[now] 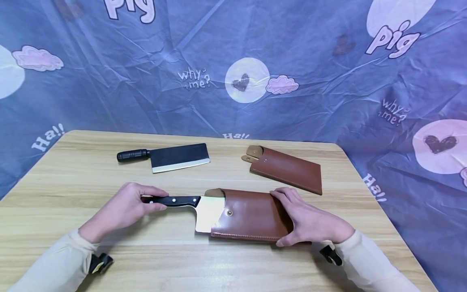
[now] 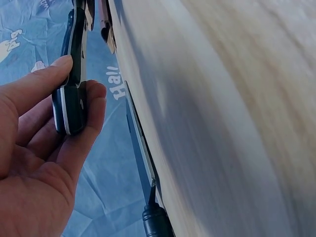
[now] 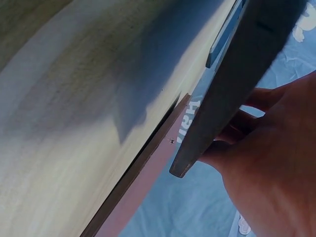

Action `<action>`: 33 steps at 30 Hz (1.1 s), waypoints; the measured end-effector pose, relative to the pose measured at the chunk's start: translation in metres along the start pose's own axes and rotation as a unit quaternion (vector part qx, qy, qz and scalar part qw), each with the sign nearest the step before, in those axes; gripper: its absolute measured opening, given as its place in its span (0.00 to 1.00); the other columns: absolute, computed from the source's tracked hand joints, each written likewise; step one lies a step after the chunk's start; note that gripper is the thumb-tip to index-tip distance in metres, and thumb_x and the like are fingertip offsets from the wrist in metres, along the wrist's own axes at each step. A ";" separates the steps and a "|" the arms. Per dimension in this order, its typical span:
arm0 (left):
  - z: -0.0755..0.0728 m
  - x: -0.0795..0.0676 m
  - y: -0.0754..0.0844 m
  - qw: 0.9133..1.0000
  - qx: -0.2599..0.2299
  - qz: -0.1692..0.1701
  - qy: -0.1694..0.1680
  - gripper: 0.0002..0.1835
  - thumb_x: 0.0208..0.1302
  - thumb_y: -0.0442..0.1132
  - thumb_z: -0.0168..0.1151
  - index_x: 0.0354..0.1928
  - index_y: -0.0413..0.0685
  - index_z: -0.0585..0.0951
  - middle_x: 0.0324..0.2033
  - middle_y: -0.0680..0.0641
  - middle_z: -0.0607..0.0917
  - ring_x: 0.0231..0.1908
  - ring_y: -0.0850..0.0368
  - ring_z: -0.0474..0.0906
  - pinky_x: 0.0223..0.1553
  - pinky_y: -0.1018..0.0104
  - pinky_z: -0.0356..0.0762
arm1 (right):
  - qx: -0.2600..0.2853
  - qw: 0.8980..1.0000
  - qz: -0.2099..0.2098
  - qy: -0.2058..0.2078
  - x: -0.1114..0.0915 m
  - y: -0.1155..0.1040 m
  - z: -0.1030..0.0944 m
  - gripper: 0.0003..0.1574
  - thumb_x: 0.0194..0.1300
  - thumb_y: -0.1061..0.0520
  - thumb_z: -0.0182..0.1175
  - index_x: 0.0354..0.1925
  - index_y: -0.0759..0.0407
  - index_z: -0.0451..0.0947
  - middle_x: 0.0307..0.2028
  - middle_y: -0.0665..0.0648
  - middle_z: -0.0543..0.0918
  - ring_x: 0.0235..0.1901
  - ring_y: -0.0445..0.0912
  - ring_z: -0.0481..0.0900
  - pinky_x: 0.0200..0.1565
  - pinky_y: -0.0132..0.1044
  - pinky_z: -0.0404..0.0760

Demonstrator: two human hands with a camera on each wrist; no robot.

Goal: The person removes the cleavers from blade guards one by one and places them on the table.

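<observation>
My left hand (image 1: 125,209) pinches the rear of a black, riveted cleaver handle (image 1: 175,200) between thumb and fingers. Most of the bright cleaver blade (image 1: 208,215) is hidden inside a brown leather sheath (image 1: 251,215); a strip near the handle shows. At the sheath's far right end, my right hand (image 1: 310,219) grips it across its width, thumb on the near edge and fingers on the far one. The left wrist view shows the handle (image 2: 74,98) held above the tabletop. In the right wrist view the sheath (image 3: 222,98) is also raised, its shadow on the wood.
A second cleaver (image 1: 178,157) with a dark blade and ribbed black handle lies at the back left of the wooden table (image 1: 73,182). Another brown sheath (image 1: 288,168), strap ends loose, lies at the back right. A blue printed cloth (image 1: 219,40) hangs behind.
</observation>
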State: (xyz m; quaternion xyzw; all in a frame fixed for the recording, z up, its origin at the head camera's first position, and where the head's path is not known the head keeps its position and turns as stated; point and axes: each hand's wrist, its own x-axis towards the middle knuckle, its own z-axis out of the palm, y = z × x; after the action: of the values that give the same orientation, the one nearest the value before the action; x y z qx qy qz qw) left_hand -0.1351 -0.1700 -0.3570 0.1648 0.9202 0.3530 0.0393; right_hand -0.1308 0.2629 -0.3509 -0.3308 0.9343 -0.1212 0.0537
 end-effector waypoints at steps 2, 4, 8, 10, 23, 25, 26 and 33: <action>0.000 0.000 0.000 1.000 -0.001 -0.004 -0.002 0.18 0.47 0.51 0.68 0.42 0.56 0.83 0.37 0.54 0.83 0.10 0.65 0.61 0.14 0.68 0.64 | 0.002 1.000 0.001 -0.002 0.000 0.000 -0.001 0.71 0.28 0.24 0.65 0.65 0.56 0.52 0.59 0.48 0.54 0.58 0.38 0.51 0.53 0.37 0.64; 0.000 0.000 0.000 1.000 -0.002 -0.003 -0.004 0.18 0.47 0.51 0.68 0.42 0.57 0.83 0.36 0.55 0.83 0.10 0.65 0.61 0.14 0.68 0.65 | 0.004 1.000 0.002 -0.003 0.000 0.000 -0.001 0.71 0.28 0.24 0.66 0.64 0.56 0.52 0.59 0.48 0.54 0.58 0.38 0.51 0.53 0.37 0.64; -0.001 0.000 0.000 1.000 -0.003 -0.003 -0.005 0.18 0.47 0.51 0.68 0.42 0.56 0.83 0.36 0.55 0.83 0.11 0.64 0.62 0.15 0.68 0.65 | 0.004 1.000 -0.001 0.002 -0.001 0.000 -0.001 0.71 0.28 0.24 0.66 0.64 0.56 0.52 0.59 0.48 0.54 0.58 0.39 0.52 0.52 0.38 0.65; -0.001 0.000 -0.001 1.000 -0.002 -0.002 -0.004 0.19 0.46 0.52 0.68 0.42 0.56 0.83 0.36 0.55 0.83 0.12 0.64 0.63 0.16 0.68 0.65 | 0.005 1.000 -0.003 0.005 -0.001 0.000 -0.001 0.71 0.28 0.24 0.66 0.64 0.56 0.52 0.59 0.49 0.54 0.57 0.39 0.52 0.52 0.38 0.65; -0.003 -0.002 -0.005 1.000 0.003 -0.007 -0.010 0.18 0.46 0.54 0.68 0.40 0.59 0.83 0.34 0.57 0.82 0.16 0.63 0.65 0.19 0.68 0.65 | 0.008 1.000 0.000 -0.001 -0.003 0.000 0.001 0.71 0.29 0.25 0.66 0.64 0.57 0.52 0.58 0.49 0.55 0.57 0.39 0.52 0.53 0.38 0.65; -0.003 -0.002 -0.005 1.000 -0.001 -0.004 -0.011 0.18 0.46 0.54 0.67 0.40 0.59 0.83 0.35 0.57 0.83 0.16 0.63 0.66 0.19 0.68 0.65 | 0.007 1.000 0.000 -0.001 -0.004 0.000 0.002 0.71 0.29 0.24 0.66 0.64 0.57 0.52 0.58 0.49 0.55 0.57 0.39 0.52 0.53 0.38 0.65; -0.003 -0.002 -0.005 1.000 -0.002 -0.005 -0.012 0.18 0.46 0.54 0.67 0.40 0.59 0.83 0.35 0.57 0.83 0.17 0.63 0.66 0.20 0.68 0.66 | 0.007 1.000 0.000 -0.001 -0.004 0.000 0.002 0.71 0.29 0.24 0.66 0.65 0.57 0.52 0.58 0.49 0.55 0.57 0.39 0.52 0.53 0.38 0.65; -0.003 -0.001 -0.005 1.000 -0.002 -0.001 -0.010 0.18 0.46 0.54 0.67 0.40 0.59 0.83 0.35 0.56 0.83 0.22 0.62 0.70 0.24 0.69 0.68 | 0.010 1.000 0.006 -0.002 -0.005 0.002 0.000 0.72 0.28 0.25 0.67 0.65 0.56 0.51 0.59 0.48 0.54 0.58 0.38 0.52 0.53 0.38 0.65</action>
State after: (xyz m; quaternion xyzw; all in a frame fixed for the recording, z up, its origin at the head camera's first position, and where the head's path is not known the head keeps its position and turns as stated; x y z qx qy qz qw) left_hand -0.1357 -0.1760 -0.3577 0.1677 0.9192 0.3530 0.0492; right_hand -0.1280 0.2679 -0.3514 -0.3248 0.9350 -0.1291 0.0599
